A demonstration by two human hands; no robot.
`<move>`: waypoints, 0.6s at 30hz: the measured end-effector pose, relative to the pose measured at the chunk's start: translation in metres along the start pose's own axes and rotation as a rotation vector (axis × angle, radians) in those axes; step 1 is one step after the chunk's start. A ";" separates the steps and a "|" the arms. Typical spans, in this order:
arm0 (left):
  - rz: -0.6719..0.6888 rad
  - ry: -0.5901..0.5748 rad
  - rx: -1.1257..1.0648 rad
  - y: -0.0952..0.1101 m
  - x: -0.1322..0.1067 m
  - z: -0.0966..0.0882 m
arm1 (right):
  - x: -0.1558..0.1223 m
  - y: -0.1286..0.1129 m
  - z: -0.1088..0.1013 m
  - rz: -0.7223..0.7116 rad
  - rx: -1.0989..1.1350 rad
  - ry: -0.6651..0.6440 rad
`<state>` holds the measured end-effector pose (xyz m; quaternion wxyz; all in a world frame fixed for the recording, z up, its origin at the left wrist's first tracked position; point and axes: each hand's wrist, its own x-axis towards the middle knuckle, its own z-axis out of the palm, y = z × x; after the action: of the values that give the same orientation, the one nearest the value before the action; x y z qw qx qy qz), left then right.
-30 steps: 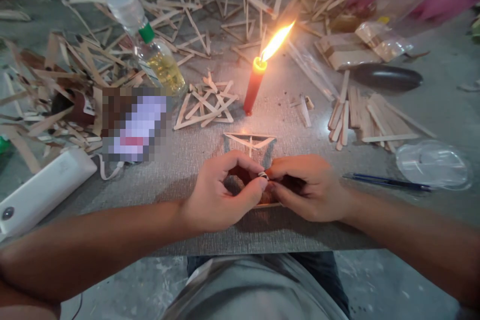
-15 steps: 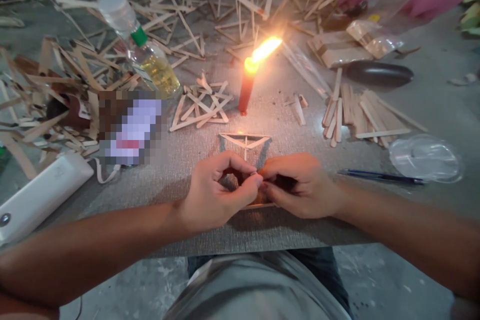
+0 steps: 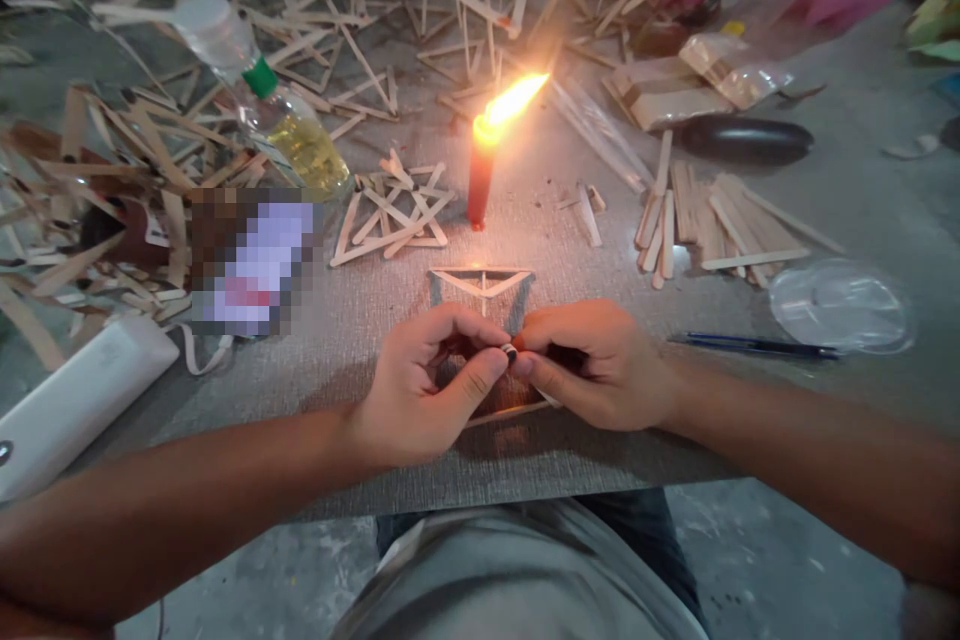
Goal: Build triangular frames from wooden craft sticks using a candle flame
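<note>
My left hand (image 3: 427, 380) is closed in a pinch, thumb and forefinger on a small piece with pale and dark bands (image 3: 510, 352). From the other side my right hand (image 3: 600, 365) meets it, fingertips pressed together at the same spot; what lies inside that grip is mostly hidden. Under both hands lies a flat frame of wooden craft sticks (image 3: 484, 282), its far triangular end showing and its middle covered. Beyond it a lit red candle (image 3: 480, 182) stands upright, its flame leaning right.
A star-like stick structure (image 3: 394, 215) and a tilted bottle of yellow liquid (image 3: 304, 150) are left of the candle. Loose sticks (image 3: 724, 220), a pen (image 3: 754, 346) and a clear plastic lid (image 3: 840, 308) lie right. A white power bank (image 3: 90, 400) sits left. Stick frames crowd the back.
The view has shifted slightly. My fingertips have turned a little, and the banded small piece between them now shows more clearly. Both hands stay together over the frame.
</note>
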<state>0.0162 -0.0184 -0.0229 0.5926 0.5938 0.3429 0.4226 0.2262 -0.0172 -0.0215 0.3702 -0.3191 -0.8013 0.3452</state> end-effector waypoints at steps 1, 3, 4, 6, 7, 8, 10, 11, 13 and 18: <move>0.000 -0.003 0.003 0.000 0.000 0.000 | 0.000 0.000 0.000 -0.008 -0.002 0.004; 0.020 -0.007 0.018 0.001 0.002 0.000 | 0.000 -0.001 0.000 -0.025 -0.008 0.013; 0.034 -0.007 0.027 0.002 0.003 0.001 | 0.000 -0.001 0.000 -0.029 -0.010 0.021; 0.053 -0.003 0.031 0.002 0.004 0.001 | -0.001 -0.001 0.000 -0.023 -0.015 0.038; 0.051 0.002 0.020 0.002 0.004 0.001 | -0.001 -0.001 0.000 -0.010 -0.017 0.044; 0.046 0.003 0.000 0.002 0.005 0.000 | -0.001 -0.001 0.000 0.006 -0.017 0.049; 0.038 -0.013 -0.044 0.001 0.004 0.000 | -0.001 -0.001 0.000 0.026 -0.009 0.052; 0.038 -0.023 -0.058 0.000 0.003 0.000 | -0.001 -0.001 0.000 0.031 -0.005 0.051; 0.048 -0.030 -0.051 -0.002 0.002 0.000 | -0.001 0.000 -0.001 0.029 -0.005 0.043; 0.046 0.014 0.039 -0.003 0.000 0.001 | 0.000 0.001 -0.001 0.014 0.021 0.005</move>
<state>0.0175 -0.0185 -0.0255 0.5687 0.6098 0.3414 0.4337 0.2271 -0.0164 -0.0214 0.3729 -0.3217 -0.7945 0.3553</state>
